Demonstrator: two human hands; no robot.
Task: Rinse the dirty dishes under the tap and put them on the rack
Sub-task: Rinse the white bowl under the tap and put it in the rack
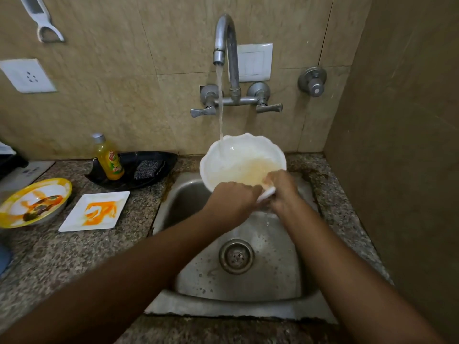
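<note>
I hold the white scalloped bowl under the running tap, left hand and right hand both gripping its rim; the yellow-rimmed round plate and white square plate, lower left on the bench, remain stained, and I see no rack.

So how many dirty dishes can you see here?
3. A white scalloped bowl held under the running tap, plus a yellow-rimmed plate and a white square plate on the counter left of the sink. Others may lie out of view.

Beige marbled wall tiles rise behind a speckled granite counter. A white socket plate and a switch plate sit on them. The brown side wall looks dim, perhaps shadowed.
</note>
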